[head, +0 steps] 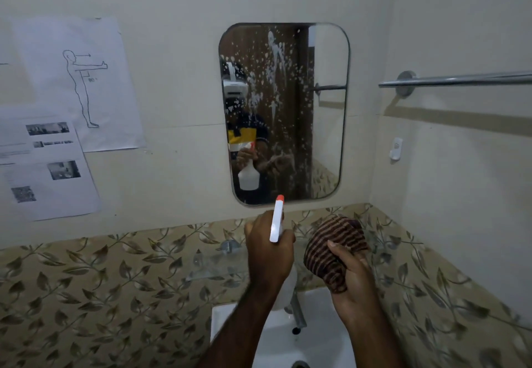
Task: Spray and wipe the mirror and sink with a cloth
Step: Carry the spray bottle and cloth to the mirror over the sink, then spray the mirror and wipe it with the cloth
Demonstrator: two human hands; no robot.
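Observation:
A rounded wall mirror (311,102) hangs at centre, speckled with white spray droplets and runs on its upper middle. My left hand (267,255) grips a white spray bottle (277,220) with an orange nozzle that points up at the mirror's lower edge. Just to the right, my right hand (355,284) holds a bunched brown striped cloth (334,249) below the mirror. The white sink (325,341) lies under both hands at the bottom, with its metal tap (298,311) partly hidden by my left wrist.
Printed paper sheets (72,108) are taped to the wall at left. A chrome towel rail (460,79) runs along the right wall, with a small white hook (396,148) below it. A glass shelf (213,266) juts from the leaf-patterned tiles.

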